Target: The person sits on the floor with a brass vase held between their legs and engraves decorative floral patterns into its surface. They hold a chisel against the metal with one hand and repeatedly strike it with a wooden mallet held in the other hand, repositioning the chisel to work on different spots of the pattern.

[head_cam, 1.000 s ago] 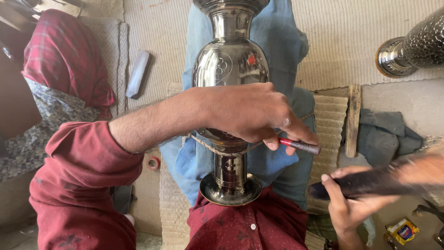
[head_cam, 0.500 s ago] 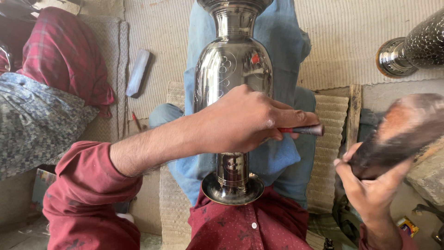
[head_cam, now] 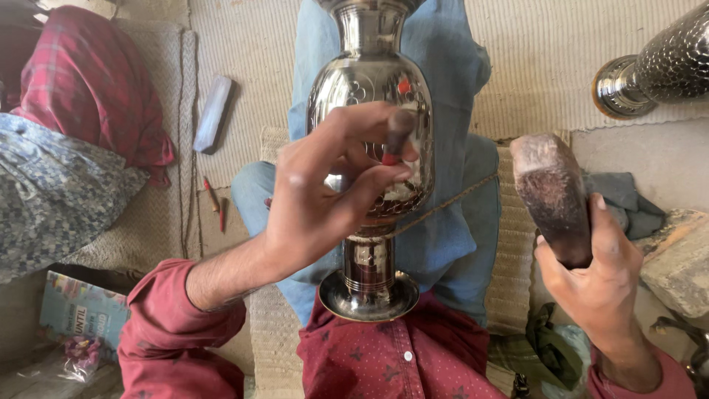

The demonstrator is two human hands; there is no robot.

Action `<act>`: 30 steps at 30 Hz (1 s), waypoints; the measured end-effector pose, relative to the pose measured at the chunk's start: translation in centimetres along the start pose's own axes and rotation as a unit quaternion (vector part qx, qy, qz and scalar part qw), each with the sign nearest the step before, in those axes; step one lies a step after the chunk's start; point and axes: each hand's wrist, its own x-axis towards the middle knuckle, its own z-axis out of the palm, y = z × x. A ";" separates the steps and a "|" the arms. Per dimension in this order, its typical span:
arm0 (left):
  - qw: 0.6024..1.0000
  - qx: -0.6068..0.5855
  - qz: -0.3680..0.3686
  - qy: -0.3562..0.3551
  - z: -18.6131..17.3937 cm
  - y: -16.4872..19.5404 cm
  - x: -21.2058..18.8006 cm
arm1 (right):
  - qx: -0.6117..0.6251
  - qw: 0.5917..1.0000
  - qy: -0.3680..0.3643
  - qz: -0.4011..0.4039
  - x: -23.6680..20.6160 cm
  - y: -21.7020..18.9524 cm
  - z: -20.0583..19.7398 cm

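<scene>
L hand (head_cam: pixel 317 199): punch (head_cam: pixel 397 137) pinched, tip set on vase (head_cam: pixel 373 96).
R hand (head_cam: pixel 594 277): mallet (head_cam: pixel 550 196) gripped, raised well right of punch.
Vase axis: lengthwise along lap.

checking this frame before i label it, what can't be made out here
Head view only:
- Tip of the punch: hidden by the left hand, so contact with the metal vase cannot be told.
- Vase top: cut off by the upper edge.
- Mallet handle: covered by the right hand.
- Second vase: cut off at right.

Two hands working, left hand (head_cam: pixel 317 207) and right hand (head_cam: pixel 594 277), two metal vases showing, one vase (head_cam: pixel 373 148) under the left hand, second vase (head_cam: pixel 657 70) lying beyond the right hand, one mallet (head_cam: pixel 550 196) sitting in the right hand, one punch (head_cam: pixel 397 137) in the left
</scene>
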 end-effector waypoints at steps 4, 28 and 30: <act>0.999 -0.023 -0.026 0.000 -0.3 0.0 -1.5 | -0.006 1.000 0.002 0.020 -0.4 -0.1 0.3; 0.952 0.160 0.216 -0.147 -0.2 -1.7 0.9 | 0.064 0.995 0.014 0.074 2.3 -3.1 -4.1; 0.951 0.179 0.199 -0.153 -0.1 -1.8 0.6 | -0.028 0.999 -0.006 0.024 3.2 -3.4 -4.7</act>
